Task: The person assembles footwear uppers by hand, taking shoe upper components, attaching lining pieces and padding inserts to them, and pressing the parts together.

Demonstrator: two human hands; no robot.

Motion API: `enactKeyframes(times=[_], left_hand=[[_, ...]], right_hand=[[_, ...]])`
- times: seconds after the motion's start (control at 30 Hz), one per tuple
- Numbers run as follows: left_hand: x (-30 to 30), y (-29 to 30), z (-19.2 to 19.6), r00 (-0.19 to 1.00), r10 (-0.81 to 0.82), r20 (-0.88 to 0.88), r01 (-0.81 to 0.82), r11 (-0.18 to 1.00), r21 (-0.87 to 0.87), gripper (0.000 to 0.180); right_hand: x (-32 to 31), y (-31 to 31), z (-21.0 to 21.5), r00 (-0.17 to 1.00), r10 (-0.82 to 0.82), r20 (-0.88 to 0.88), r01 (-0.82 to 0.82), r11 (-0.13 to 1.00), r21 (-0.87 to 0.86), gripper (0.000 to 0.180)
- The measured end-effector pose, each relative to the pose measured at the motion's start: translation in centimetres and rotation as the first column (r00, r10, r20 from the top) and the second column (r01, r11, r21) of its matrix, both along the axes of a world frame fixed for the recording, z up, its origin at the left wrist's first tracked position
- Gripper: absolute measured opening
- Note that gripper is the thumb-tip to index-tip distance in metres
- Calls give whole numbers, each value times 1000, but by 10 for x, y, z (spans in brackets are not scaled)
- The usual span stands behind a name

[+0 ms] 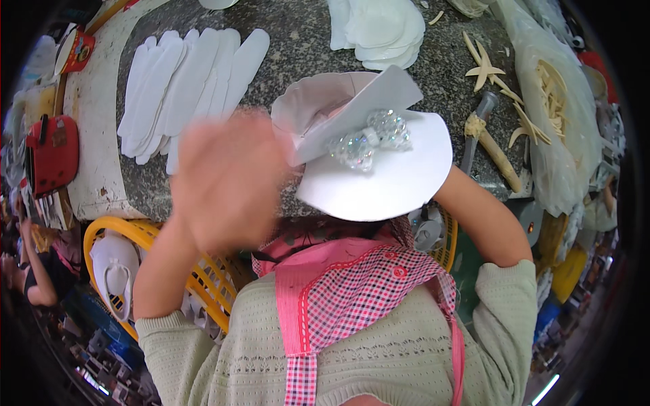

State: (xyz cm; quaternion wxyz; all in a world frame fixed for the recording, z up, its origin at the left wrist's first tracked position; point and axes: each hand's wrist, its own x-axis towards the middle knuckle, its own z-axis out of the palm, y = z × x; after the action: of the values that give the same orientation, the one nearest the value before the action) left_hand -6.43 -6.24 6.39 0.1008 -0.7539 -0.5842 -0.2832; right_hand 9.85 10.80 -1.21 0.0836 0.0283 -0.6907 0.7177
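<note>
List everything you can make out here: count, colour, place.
Table: one, speckled grey, centre
Strips: several, white, table's upper left
Rounded sheets: several, white, table's far side
Banded piece: one, white, over table's near edge
Sparkling bow: one, clear, on its band
Starfish-like pieces: several, cream, table's right
Hammer: one, brown-handled, table's right
Plastic bag: one, clear, right, cream bits inside
Basket: at least one, yellow, lower left
Shoe-like item: one, white, inside basket
Box: one, red, far left
Co-worker: one, dark top, far left
Apron: one, pink, lower centre
Left hand: one, blurred, left of banded piece
Right forearm: one, hand hidden behind it
</note>
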Motion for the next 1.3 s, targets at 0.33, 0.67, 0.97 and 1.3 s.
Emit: enactKeyframes(times=[0.33, 0.67, 0.97, 1.3], left_hand=[[23, -9, -10, 873, -97, -477, 63, 994, -88, 20], [32, -32, -40, 903, 42, -428, -17, 998, 63, 20], [52, -46, -56, 945, 202, -258, -232, 969, -90, 30], [68, -23, -73, 850, 449, -276, -477, 878, -40, 30]], right_hand=[[-6, -23, 22, 947, -218, -235, 317, 512, 798, 33], [-13, -46, 28, 931, -316, -185, 306, 395, 866, 24], [-20, -51, 19, 879, -315, -359, 431, 201, 880, 14], [-14, -55, 25, 907, -392, -152, 272, 272, 923, 13]])
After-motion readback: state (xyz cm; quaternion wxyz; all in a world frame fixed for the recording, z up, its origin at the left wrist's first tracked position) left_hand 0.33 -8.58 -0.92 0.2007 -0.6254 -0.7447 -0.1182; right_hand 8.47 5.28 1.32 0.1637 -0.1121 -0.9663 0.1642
